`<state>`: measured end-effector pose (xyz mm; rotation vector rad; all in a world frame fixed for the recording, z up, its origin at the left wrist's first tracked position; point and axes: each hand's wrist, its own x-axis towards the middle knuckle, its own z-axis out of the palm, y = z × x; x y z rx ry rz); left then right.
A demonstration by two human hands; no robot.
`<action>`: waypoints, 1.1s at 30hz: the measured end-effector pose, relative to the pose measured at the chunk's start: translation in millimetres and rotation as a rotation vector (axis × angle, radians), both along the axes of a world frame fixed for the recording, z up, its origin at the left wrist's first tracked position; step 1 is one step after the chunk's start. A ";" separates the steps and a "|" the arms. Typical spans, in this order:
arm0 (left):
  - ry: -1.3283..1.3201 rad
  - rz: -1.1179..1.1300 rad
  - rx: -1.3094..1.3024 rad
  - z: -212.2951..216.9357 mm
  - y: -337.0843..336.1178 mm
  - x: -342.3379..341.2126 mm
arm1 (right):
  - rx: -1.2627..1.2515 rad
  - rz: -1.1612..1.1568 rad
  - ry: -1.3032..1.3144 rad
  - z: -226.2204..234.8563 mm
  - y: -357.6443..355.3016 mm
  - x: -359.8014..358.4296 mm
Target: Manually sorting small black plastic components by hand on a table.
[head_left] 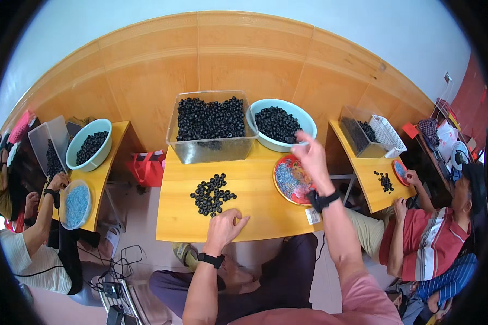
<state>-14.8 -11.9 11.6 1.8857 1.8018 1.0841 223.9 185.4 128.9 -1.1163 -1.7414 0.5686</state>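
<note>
My left hand rests at the front edge of the yellow table, fingers curled in. Whatever they may hold is hidden. Just beyond it lies a loose cluster of small black ring-shaped pieces. Raised over the right side, my right hand has its thumb and forefinger apart, with nothing visible between them. It is near the rim of a pale green bowl of black pieces. Partly below that hand sits a red patterned plate with small blue-grey bits on it.
A clear plastic bin full of black pieces stands at the back, against the wood panelling. Co-workers sit at side tables left and right, with similar bowls and bins. A red bag and tangled cables are to the left.
</note>
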 end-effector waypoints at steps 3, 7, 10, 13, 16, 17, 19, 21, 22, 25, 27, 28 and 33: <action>-0.036 0.004 -0.010 1.8 2.3 -2.8 | 0.205 -0.001 -0.031 46.5 -14.9 -16.8; -0.033 -0.029 0.087 -22.6 2.7 -10.7 | 0.116 0.667 -0.191 89.5 -144.5 -57.2; -0.034 -0.049 0.096 -16.7 6.3 -7.2 | -0.065 1.448 -0.627 105.8 -211.8 -67.2; -0.051 0.005 -0.013 -0.2 10.0 -1.6 | -0.245 1.191 -0.183 80.1 -212.7 -60.7; -0.053 0.020 0.021 0.5 11.2 -2.7 | 0.042 1.566 0.276 111.3 -260.2 -81.2; -0.042 0.031 -0.018 -1.8 8.8 -7.0 | 0.046 1.597 0.295 122.3 -261.0 -92.1; -0.043 0.008 -0.010 2.0 9.9 -0.1 | 0.133 1.788 0.372 141.3 -262.5 -105.5; -0.050 0.036 -0.012 4.2 5.6 -2.4 | 0.080 1.849 0.386 142.2 -260.4 -102.9; -0.053 0.024 -0.010 4.8 3.5 -3.0 | 0.030 1.875 0.382 144.2 -259.5 -102.1; -0.058 -0.046 0.047 9.9 16.7 18.1 | 0.013 1.398 -0.451 167.6 -255.9 -103.4; -0.025 0.039 -0.012 -4.3 -4.0 -10.2 | 0.035 0.891 -1.082 165.4 -250.9 -125.1; -0.035 0.059 -0.005 -9.6 -7.5 -14.8 | 0.044 0.548 -1.374 169.4 -249.2 -130.1; -0.016 -0.019 -0.009 6.9 6.6 1.6 | 0.277 0.686 -0.490 -11.8 -52.5 -157.8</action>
